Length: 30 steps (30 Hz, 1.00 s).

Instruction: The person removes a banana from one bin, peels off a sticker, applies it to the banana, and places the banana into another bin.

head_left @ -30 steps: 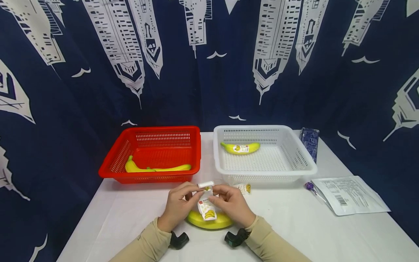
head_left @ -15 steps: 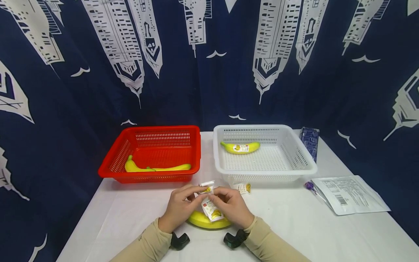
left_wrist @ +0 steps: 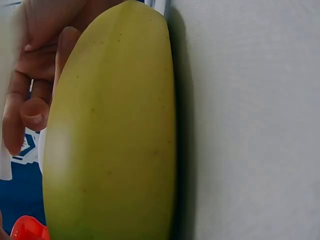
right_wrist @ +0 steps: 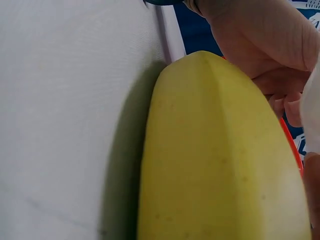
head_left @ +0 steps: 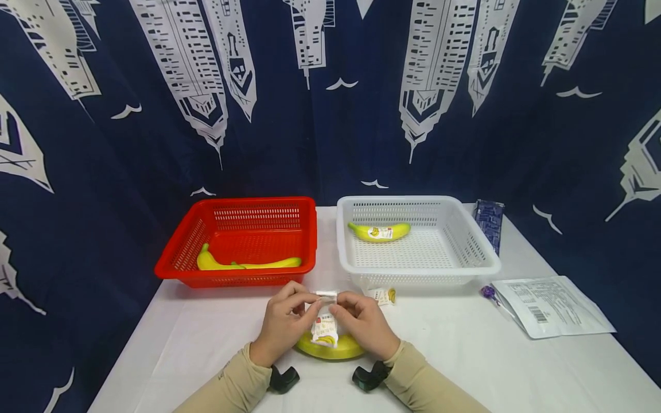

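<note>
Both hands meet over the table in the head view. My left hand (head_left: 286, 319) and right hand (head_left: 368, 326) pinch the upper part of a white label (head_left: 325, 328) printed with bananas. Its top end is rolled or folded, and its lower end hangs down. Directly beneath lies a yellow banana (head_left: 333, 349) on the white cloth, partly covered by the label and hands. That banana (left_wrist: 110, 125) fills the middle of the left wrist view, and the right wrist view shows the banana (right_wrist: 215, 150) close up too. Neither hand grips the banana.
A red basket (head_left: 234, 280) with bananas stands back left. Beside it, a white basket (head_left: 420, 274) holds one labelled banana (head_left: 379, 232). Another banana-print label (head_left: 383, 296) lies before it. To the right are a purple lollipop (head_left: 488, 292), a white pouch (head_left: 555, 307) and a blue packet (head_left: 489, 225).
The label's lower end has swung left from a slant and now hangs nearly straight. Its rolled top has shifted slightly between the fingers. Both hands stay in nearly the same place.
</note>
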Tool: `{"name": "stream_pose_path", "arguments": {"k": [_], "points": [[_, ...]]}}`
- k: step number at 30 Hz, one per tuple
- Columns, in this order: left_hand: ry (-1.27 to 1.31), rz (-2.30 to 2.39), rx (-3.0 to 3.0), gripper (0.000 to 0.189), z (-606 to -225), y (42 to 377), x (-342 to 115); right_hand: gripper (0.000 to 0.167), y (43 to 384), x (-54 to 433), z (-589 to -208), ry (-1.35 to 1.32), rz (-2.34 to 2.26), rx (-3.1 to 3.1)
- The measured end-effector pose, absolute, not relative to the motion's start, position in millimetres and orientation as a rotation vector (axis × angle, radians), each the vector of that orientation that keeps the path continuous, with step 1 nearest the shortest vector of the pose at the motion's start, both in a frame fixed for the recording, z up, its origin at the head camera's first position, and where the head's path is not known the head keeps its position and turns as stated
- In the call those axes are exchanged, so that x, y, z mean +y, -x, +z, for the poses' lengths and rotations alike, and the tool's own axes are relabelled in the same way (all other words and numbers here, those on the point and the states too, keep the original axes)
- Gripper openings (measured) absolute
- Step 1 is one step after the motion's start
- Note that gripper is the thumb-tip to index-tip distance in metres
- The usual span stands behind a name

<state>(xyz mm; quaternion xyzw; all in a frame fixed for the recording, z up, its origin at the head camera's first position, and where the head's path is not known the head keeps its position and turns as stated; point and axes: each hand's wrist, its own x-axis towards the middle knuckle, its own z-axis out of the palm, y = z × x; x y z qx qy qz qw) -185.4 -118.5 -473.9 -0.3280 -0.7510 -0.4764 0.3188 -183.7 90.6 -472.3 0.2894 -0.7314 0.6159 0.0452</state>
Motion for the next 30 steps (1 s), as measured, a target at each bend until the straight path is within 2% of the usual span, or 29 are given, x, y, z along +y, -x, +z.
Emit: {"name": "stream_pose_path", "arguments": {"k": [6,10,22,30], "points": [[0.862,-1.317,-1.994,0.011,-475,184,-119,0.005,184,89,-472,-0.791,1.882,-2.240],[0.828,-1.349,-1.984,0.014,-475,184,-119,0.011,184,89,-470,-0.717,1.878,-2.278],[0.756,-1.361,-1.935,0.019,-475,183,-119,0.014,191,96,-473,-0.440,1.901,-2.311],[0.721,-1.343,-1.891,0.018,-448,169,-116,0.015,196,102,-475,-0.264,1.818,-2.322]]}}
